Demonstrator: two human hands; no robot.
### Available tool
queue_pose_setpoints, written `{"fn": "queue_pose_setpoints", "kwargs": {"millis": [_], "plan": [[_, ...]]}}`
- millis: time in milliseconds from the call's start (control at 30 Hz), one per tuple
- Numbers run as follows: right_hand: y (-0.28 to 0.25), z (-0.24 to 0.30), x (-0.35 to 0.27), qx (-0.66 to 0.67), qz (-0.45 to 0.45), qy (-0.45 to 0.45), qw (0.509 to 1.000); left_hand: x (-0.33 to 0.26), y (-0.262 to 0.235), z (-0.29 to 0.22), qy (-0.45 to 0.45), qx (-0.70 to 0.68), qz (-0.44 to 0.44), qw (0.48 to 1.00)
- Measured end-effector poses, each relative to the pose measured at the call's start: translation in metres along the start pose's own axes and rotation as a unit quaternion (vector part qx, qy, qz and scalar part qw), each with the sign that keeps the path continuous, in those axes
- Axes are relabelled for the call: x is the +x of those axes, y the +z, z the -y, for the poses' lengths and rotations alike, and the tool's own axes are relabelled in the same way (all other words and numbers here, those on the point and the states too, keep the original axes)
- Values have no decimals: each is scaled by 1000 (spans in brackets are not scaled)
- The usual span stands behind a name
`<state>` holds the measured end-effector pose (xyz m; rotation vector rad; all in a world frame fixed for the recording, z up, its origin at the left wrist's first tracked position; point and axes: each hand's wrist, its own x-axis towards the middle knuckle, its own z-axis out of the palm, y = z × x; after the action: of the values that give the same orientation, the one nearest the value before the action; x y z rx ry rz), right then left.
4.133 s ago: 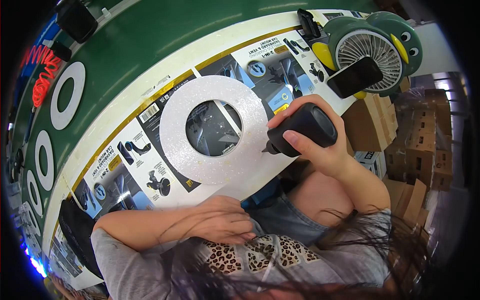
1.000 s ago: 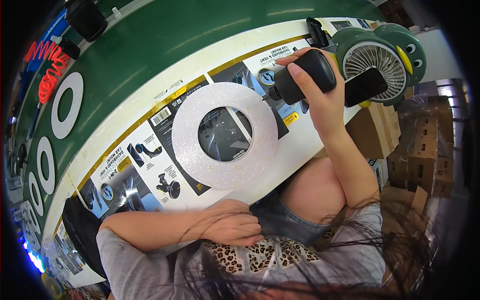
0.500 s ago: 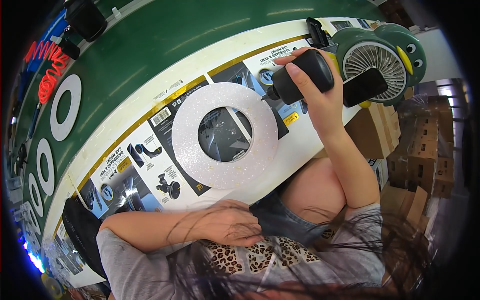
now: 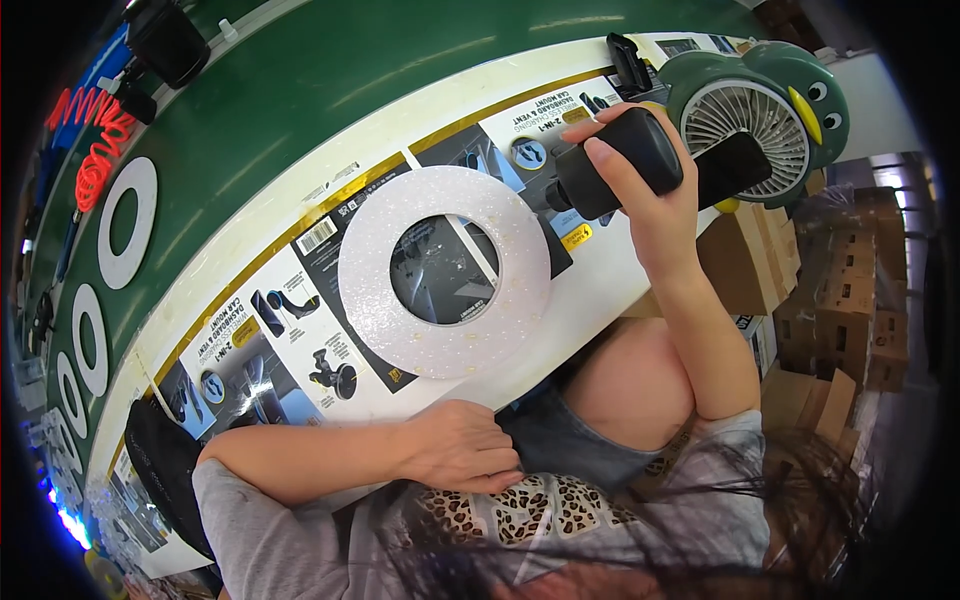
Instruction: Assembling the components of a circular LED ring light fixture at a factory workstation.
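Observation:
My right hand [image 4: 655,190] is wrapped round a black bottle [image 4: 625,165]. The bottle is tilted on its side, its narrow nozzle pointing left near the right rim of a white, glittery flat ring [image 4: 372,300]. Small yellowish spots dot the ring's lower and right parts. Through its round hole shows the dark printed card sheet [image 4: 430,262] beneath. Close to the table's near edge, my left hand [image 4: 465,447] rests in a loose fist with nothing visible in it.
Printed sheets cover the white worktop [image 4: 570,320]. Beyond is a green conveyor belt [image 4: 330,75] carrying several white rings, one of them a large ring [image 4: 110,240]. A green fan [image 4: 745,115], a black phone [image 4: 735,170] and cardboard boxes [image 4: 750,260] stand right. A red coiled hose [image 4: 95,165] hangs far left.
My right hand has drawn the bottle slightly right and down, moving its nozzle away from the ring's rim. The left hand has stayed in place.

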<state>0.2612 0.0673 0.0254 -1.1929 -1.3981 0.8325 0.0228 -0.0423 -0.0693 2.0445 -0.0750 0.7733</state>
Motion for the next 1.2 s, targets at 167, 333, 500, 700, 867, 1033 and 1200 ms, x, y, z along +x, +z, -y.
{"fn": "queue_pose_setpoints", "kwargs": {"millis": [167, 333, 500, 700, 867, 1033, 1200], "plan": [[-2, -3, -3, 28, 16, -4, 999, 2, -4, 0, -2, -3, 14, 1000], [-1, -4, -4, 39, 23, 6, 999, -1, 1, 0, -9, -33, 15, 999], [-3, 0, -5, 26, 27, 10, 999, -4, 2, -1, -28, -13, 52, 998], [1, -3, -6, 31, 25, 21, 999, -1, -4, -1, -13, -4, 53, 998], [1, -5, -5, 41, 6, 8, 999, 1, -8, -4, 7, -5, 45, 999], [-15, -7, 0, 50, -34, -2, 998, 15, -7, -29, 64, 32, 40, 997], [-27, -12, 6, 209, -100, 144, 962, 18, -37, -66, 0, 141, 116, 983]]}}
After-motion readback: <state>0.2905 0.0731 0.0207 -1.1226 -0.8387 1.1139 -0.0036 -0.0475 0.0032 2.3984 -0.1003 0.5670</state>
